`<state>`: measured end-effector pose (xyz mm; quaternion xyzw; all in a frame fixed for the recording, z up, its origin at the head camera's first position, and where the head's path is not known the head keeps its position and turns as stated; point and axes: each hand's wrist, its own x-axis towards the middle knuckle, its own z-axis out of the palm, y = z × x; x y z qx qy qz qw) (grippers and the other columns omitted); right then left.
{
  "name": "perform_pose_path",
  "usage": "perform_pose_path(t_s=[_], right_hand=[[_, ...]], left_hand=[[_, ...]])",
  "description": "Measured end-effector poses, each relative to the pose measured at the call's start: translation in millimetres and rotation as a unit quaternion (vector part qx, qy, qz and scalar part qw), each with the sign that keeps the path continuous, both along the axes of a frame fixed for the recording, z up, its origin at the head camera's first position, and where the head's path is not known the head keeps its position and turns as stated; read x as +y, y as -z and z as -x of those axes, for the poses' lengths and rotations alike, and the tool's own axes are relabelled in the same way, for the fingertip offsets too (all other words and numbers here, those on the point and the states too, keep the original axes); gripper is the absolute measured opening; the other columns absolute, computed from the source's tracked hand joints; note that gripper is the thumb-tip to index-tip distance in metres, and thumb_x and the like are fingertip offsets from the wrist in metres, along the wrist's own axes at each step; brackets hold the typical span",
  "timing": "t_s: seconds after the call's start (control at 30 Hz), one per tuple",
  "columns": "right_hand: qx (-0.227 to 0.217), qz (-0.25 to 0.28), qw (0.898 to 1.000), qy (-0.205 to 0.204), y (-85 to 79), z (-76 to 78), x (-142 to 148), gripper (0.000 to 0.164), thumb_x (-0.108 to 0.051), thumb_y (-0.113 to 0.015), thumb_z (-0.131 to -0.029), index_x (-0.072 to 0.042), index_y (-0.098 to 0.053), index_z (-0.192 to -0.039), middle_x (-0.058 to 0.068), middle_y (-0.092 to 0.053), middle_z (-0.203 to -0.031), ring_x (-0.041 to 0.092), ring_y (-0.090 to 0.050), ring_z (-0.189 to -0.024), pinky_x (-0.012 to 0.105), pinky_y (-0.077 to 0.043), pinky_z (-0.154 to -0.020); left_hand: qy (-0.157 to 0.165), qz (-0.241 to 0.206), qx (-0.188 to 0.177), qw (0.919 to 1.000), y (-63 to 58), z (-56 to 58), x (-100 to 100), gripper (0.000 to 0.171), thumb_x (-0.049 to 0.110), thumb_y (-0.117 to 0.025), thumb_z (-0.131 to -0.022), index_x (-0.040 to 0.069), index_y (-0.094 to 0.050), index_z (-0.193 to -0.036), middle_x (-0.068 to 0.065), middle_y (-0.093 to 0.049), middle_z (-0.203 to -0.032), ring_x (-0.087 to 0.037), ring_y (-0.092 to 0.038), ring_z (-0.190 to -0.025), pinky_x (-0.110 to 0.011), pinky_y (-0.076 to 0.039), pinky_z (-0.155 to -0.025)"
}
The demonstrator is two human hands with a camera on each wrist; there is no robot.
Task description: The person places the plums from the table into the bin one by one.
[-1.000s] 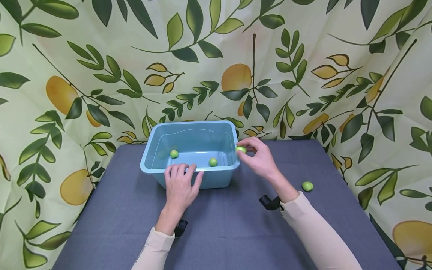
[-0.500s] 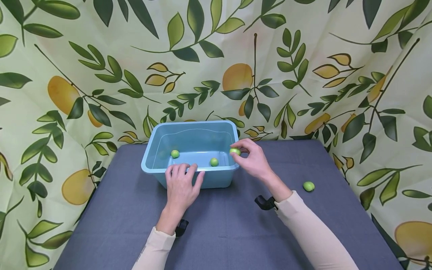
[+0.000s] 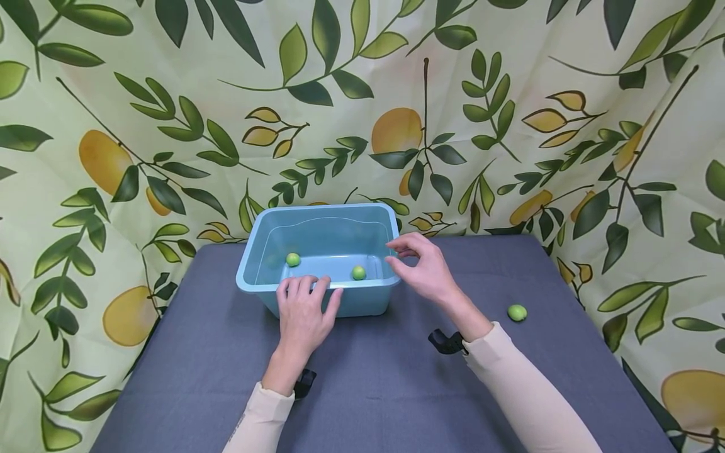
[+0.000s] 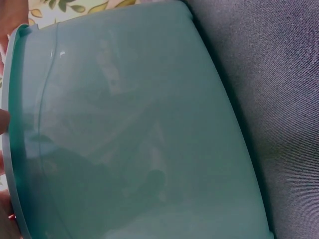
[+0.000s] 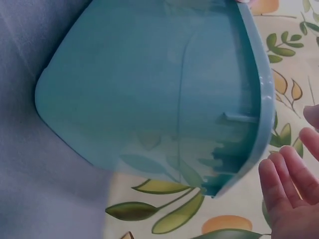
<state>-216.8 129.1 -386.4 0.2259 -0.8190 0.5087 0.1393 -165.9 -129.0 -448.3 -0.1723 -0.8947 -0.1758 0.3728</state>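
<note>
A light-blue plastic tub stands on the table, with two limes visible on its floor. My left hand holds the tub's front rim, fingers hooked over the edge; in the left wrist view its fingertips lie right at the rim. At the tub's right rim, my right hand has thumb and fingers spread apart, nothing showing between them. The right wrist view shows those fingers beside the rim. The lime it held before is out of sight. Another lime lies on the table, right of the tub.
A dark grey-blue cloth covers the table. Close behind the tub hangs a fabric backdrop printed with leaves and fruit, which also runs along both sides. Black straps sit at the wrists.
My right hand moved slightly left to the tub's right rim with a lime, then spread its fingers and let it go. The left hand stayed on the front rim.
</note>
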Motion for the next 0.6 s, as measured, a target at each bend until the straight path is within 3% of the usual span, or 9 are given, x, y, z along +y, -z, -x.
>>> perform_pose_path(t_s=[0.3,0.6], right_hand=[[0.030,-0.044,0.998,0.015,-4.3,-10.5,17,0.018,-0.009,-0.075,-0.090,-0.003,-0.074,-0.107,0.006,-0.067,-0.109,0.030,-0.066,-0.099,0.043,-0.053,-0.091],[0.064,-0.085,0.994,0.017,-8.0,-17.9,29,0.016,-0.009,-0.073,-0.090,-0.006,-0.075,-0.105,0.002,-0.067,-0.108,0.018,-0.063,-0.097,0.044,-0.052,-0.089]], left_hand=[[0.001,0.000,0.002,1.0000,1.3,0.9,1,0.038,0.042,-0.051,-0.103,0.009,-0.071,-0.108,-0.015,-0.064,-0.100,-0.037,-0.056,-0.095,-0.058,-0.035,-0.096],[0.001,0.001,0.002,1.0000,0.2,0.5,0,0.039,0.042,-0.051,-0.103,0.009,-0.071,-0.109,-0.015,-0.065,-0.101,-0.037,-0.056,-0.096,-0.058,-0.035,-0.097]])
